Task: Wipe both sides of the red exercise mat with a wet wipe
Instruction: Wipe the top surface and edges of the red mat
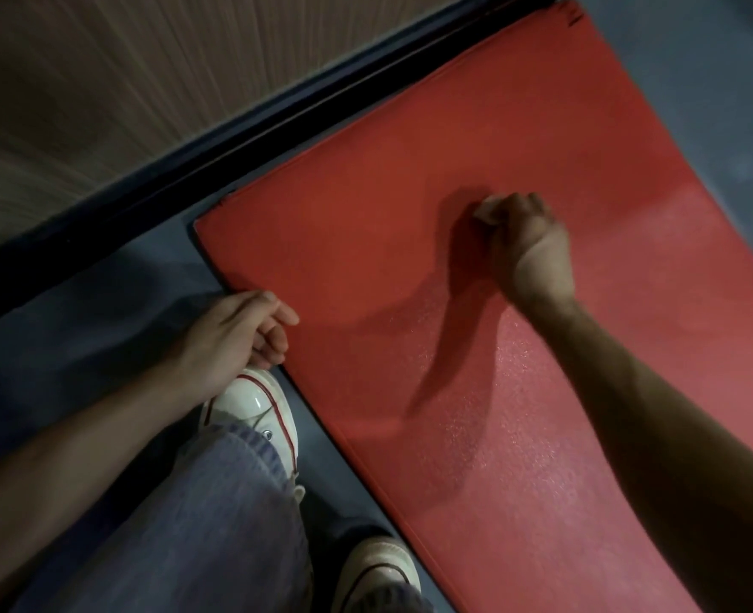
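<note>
The red exercise mat (365, 241) lies flat on the grey floor, running from the upper right down to the lower right. My right hand (529, 245) is over the middle of the mat, its fingers curled round a small pale wet wipe (488, 211) that it presses onto the surface. My left hand (237, 329) rests at the mat's near left edge, with loosely curled fingers touching the edge and nothing visible in it. The mat surface near my right forearm looks shiny.
My two white sneakers (257, 407) and a jeans leg (180, 524) stand on the grey floor (78, 329) just left of the mat. A dark baseboard strip (242, 126) and a wood-grain wall (100, 81) run along the mat's far side.
</note>
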Action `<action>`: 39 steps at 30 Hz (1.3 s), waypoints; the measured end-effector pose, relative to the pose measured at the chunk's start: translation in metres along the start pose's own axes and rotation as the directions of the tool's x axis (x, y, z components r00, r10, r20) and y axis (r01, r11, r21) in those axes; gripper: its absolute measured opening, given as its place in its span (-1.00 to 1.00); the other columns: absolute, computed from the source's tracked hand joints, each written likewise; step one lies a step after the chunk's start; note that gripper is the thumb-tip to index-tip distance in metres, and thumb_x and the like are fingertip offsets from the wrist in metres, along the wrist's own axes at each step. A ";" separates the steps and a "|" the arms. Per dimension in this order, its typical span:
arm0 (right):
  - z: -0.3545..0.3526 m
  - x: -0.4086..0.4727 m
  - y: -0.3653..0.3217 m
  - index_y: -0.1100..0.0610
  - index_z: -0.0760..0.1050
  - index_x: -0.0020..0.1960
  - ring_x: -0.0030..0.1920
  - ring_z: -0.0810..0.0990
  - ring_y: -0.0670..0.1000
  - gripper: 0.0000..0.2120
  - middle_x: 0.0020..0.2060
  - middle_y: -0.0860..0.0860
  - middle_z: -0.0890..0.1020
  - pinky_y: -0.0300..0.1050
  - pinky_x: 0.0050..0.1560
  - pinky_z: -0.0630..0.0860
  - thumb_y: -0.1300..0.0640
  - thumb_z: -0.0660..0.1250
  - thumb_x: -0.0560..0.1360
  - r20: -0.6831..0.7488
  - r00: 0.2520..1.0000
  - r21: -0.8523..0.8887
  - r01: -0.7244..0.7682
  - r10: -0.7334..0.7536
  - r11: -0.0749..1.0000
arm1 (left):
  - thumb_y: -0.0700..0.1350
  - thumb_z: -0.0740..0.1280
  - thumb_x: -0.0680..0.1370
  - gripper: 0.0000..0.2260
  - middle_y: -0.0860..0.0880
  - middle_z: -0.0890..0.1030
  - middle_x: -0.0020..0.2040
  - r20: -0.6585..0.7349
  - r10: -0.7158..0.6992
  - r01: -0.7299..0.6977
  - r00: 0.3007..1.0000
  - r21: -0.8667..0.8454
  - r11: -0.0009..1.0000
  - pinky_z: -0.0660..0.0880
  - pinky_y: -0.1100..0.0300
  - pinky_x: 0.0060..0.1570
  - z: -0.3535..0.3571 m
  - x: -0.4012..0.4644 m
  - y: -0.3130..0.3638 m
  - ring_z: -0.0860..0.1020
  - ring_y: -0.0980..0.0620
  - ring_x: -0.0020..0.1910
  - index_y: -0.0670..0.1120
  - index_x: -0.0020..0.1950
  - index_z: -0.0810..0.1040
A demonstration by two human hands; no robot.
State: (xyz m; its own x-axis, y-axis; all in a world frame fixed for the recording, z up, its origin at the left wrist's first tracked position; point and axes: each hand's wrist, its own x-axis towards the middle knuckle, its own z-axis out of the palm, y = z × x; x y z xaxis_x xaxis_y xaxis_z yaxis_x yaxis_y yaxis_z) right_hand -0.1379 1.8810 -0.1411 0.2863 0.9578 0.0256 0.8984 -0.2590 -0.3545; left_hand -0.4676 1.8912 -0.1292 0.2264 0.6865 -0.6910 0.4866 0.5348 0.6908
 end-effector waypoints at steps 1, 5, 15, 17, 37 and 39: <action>0.010 -0.015 -0.020 0.14 0.59 0.06 -0.02 0.63 0.23 -0.68 -0.01 0.15 0.61 0.02 0.02 0.52 0.13 0.10 0.50 0.055 0.996 0.016 0.075 -0.076 0.997 | -0.09 0.12 0.73 -0.67 -0.06 0.62 -0.31 0.000 0.004 -0.004 1.000 0.008 1.000 0.52 0.09 -0.21 0.000 0.001 0.000 0.62 -0.05 -0.27 -0.13 -0.02 0.64; 0.035 -0.094 -0.091 0.17 0.47 0.34 0.13 0.55 0.20 -0.63 0.19 0.16 0.55 0.03 0.10 0.52 0.13 0.12 0.60 0.402 0.772 0.149 0.475 -0.492 0.867 | -0.12 0.13 0.73 -0.69 -0.08 0.59 -0.31 -0.035 0.039 -0.039 0.999 0.008 0.999 0.50 0.11 -0.24 -0.001 0.003 -0.001 0.59 -0.02 -0.29 -0.14 -0.03 0.63; 0.012 -0.010 -0.022 0.25 0.50 -0.05 -0.20 0.54 0.34 -0.64 -0.11 0.26 0.53 0.11 -0.22 0.39 0.00 0.07 0.53 0.004 0.996 -0.078 0.084 -0.084 0.993 | -0.17 0.17 0.70 -0.75 -0.11 0.57 -0.22 -0.118 0.051 -0.048 0.992 0.031 0.998 0.48 0.14 -0.21 -0.005 0.003 -0.006 0.56 -0.03 -0.20 -0.14 -0.06 0.61; 0.030 -0.043 -0.054 0.19 0.53 0.04 -0.16 0.55 0.29 -0.78 -0.08 0.20 0.53 0.10 -0.15 0.48 0.13 0.16 0.52 0.111 0.969 0.029 0.221 -0.223 0.975 | -0.18 0.18 0.70 -0.76 -0.10 0.57 -0.21 -0.127 0.073 -0.069 0.989 0.035 0.997 0.47 0.14 -0.21 -0.004 0.003 -0.005 0.55 -0.01 -0.20 -0.14 -0.06 0.61; 0.044 -0.060 -0.076 0.04 0.54 0.32 0.14 0.54 0.12 -0.66 0.18 0.08 0.58 -0.02 0.13 0.51 0.02 0.25 0.58 0.347 0.701 0.197 0.596 -0.623 0.779 | -0.11 0.21 0.70 -0.79 -0.02 0.67 -0.10 -0.113 0.099 -0.085 0.989 0.121 0.989 0.55 0.09 -0.05 -0.024 0.010 -0.009 0.62 0.09 -0.11 -0.06 0.01 0.64; 0.031 -0.024 -0.046 0.05 0.60 0.19 0.06 0.60 0.23 -0.73 0.11 0.14 0.62 0.15 0.08 0.57 0.04 0.27 0.55 0.267 0.764 0.024 0.604 -0.588 0.796 | -0.12 0.21 0.69 -0.79 -0.03 0.66 -0.10 -0.107 0.098 -0.085 0.989 0.121 0.989 0.55 0.08 -0.04 -0.024 0.010 -0.009 0.62 0.09 -0.11 -0.07 0.02 0.63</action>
State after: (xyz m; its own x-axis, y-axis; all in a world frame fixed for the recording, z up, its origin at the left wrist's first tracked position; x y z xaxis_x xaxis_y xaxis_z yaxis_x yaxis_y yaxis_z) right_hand -0.1966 1.8738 -0.1544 -0.3984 0.9170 -0.0221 0.8804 0.3755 -0.2895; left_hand -0.4899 1.9053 -0.1374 0.1814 0.7847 -0.5928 0.5642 0.4107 0.7163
